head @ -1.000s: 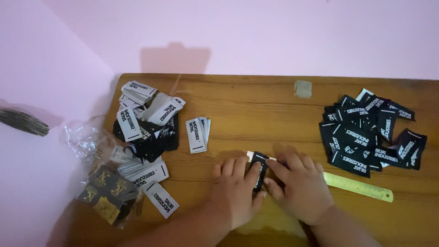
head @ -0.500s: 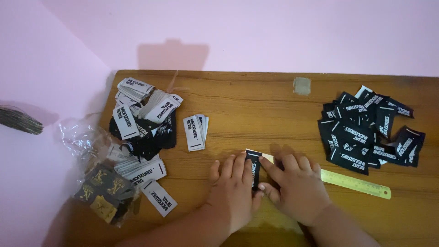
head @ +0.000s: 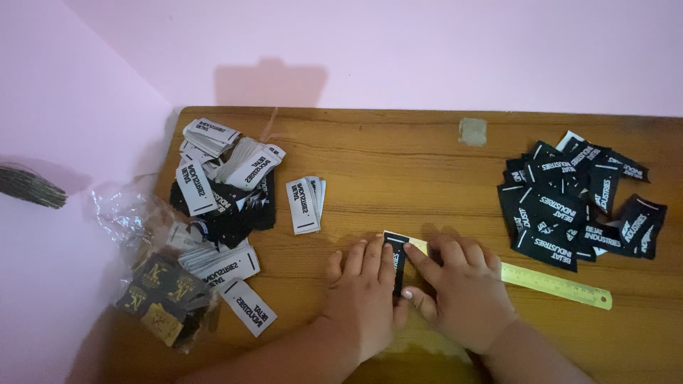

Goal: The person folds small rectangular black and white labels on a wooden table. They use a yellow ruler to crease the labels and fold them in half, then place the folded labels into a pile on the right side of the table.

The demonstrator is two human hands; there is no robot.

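At the near edge of a wooden desk (head: 398, 163), a left hand (head: 363, 299) and right hand (head: 462, 295) press flat, fingers together, on a black label (head: 397, 259), long axis running twelve to six. At eight o'clock, a clear plastic bag (head: 153, 284) holds black-and-gold tags. A ruler (head: 558, 284) lies at three o'clock.

Small home workroom for sorting garment labels, likely domestic corner. Plain wooden table (head: 398, 156) pushed against bare pink walls (head: 398, 50), no machinery or shop fittings. Heaps of woven labels: white-faced pile (head: 220, 178) at left, black pile (head: 576, 206) at right, small neat stack (head: 306, 205) between. Clear plastic bags (head: 149, 277) of more labels at table's left edge. Yellow-green ruler (head: 555, 284) on table. Broom bristles (head: 28, 186) by wall.
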